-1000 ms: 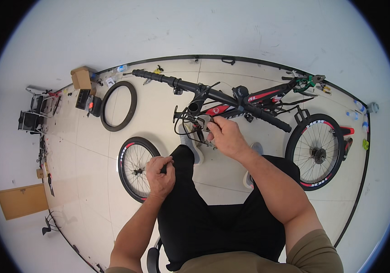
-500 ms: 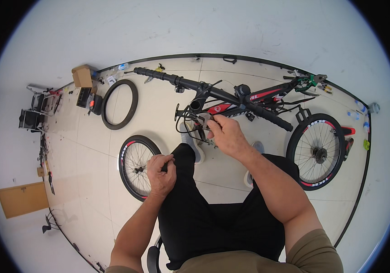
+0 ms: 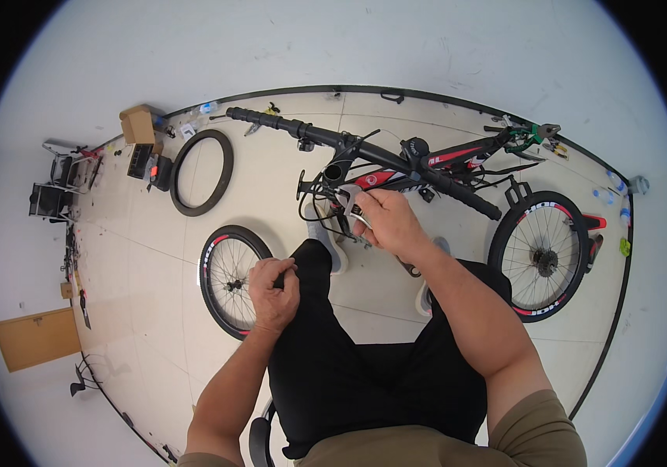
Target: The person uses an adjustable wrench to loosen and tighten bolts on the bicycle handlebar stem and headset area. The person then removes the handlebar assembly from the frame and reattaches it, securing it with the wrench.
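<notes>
In front of me a black and red bicycle frame lies with its handlebar pointing up toward me. My right hand is closed around an adjustable wrench. The wrench's jaws sit just below the open end of the stem, among the black cables; whether they grip a part there I cannot tell. The handle's end shows below my wrist. My left hand rests on my left knee, fingers curled round something dark that I cannot make out.
A front wheel lies left of my knee, a loose tyre beyond it. At the right is a rear wheel with a cassette. An open cardboard box stands far left, near folded chairs. Green-handled pliers are far right.
My right hand has turned slightly, bringing the wrench's head and handle end into clearer sight. The view has shifted a little; my left hand stays on the knee.
</notes>
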The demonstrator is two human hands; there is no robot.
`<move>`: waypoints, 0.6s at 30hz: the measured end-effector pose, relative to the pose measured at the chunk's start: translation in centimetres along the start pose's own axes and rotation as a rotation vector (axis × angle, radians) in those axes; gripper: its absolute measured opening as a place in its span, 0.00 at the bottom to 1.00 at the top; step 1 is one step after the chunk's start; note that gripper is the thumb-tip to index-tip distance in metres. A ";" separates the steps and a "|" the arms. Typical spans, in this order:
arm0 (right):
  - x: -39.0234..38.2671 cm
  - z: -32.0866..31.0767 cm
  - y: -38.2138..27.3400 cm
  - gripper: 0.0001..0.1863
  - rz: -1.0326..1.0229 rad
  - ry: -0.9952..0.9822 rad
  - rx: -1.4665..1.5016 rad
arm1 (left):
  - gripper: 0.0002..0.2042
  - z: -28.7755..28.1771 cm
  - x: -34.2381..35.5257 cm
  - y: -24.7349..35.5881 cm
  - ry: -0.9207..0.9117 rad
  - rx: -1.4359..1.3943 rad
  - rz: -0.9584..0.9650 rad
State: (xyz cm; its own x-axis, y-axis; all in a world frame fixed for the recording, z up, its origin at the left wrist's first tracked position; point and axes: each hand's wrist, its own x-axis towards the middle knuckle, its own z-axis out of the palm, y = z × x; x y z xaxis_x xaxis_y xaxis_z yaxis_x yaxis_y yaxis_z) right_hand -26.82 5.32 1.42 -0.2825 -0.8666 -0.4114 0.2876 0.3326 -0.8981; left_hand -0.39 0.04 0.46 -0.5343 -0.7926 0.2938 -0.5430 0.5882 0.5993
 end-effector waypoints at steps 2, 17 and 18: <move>0.3 -0.6 -0.1 0.16 0.136 -0.090 0.160 | 0.07 0.0 0.2 0.2 0.003 0.003 0.013; 0.5 -1.3 1.7 0.19 -0.203 0.140 -0.331 | 0.08 0.1 0.1 0.0 -0.008 0.004 0.018; 0.7 -1.4 2.4 0.19 -0.309 0.176 -0.397 | 0.08 0.2 0.1 0.0 -0.007 0.001 0.022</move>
State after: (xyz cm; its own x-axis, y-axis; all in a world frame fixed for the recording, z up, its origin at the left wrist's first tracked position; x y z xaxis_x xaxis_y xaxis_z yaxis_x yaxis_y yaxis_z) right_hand -27.57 6.02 -1.27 -0.4585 -0.8822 -0.1077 -0.1918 0.2165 -0.9572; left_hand -0.61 -0.02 0.35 -0.5508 -0.7781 0.3020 -0.5316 0.6060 0.5918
